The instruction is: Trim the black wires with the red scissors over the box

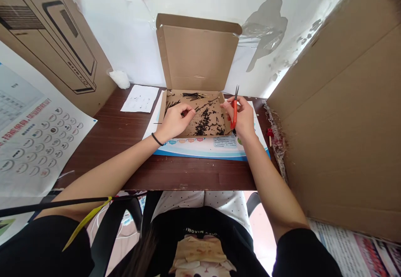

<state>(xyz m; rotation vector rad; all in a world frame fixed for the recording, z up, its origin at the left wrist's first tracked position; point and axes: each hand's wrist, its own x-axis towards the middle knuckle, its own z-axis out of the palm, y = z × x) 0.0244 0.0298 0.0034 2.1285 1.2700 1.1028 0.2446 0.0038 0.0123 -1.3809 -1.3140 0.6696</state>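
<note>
My left hand is over the left part of an open, shallow cardboard box, fingers pinched on one end of a thin dark wire. The wire slants up to the right, towards my other hand. My right hand, at the box's right edge, is closed round red-handled scissors with dark, slim points upward. Its thumb and forefinger are close together; whether they touch the wire I cannot tell. Many small black scraps litter the box floor. At its back lie several black wire pieces with gold-coloured ends.
The box rests on a printed sheet on a dark wooden table. A white paper and a crumpled white bag are on the left. Large cartons flank both sides. A small red-topped object lies at the right.
</note>
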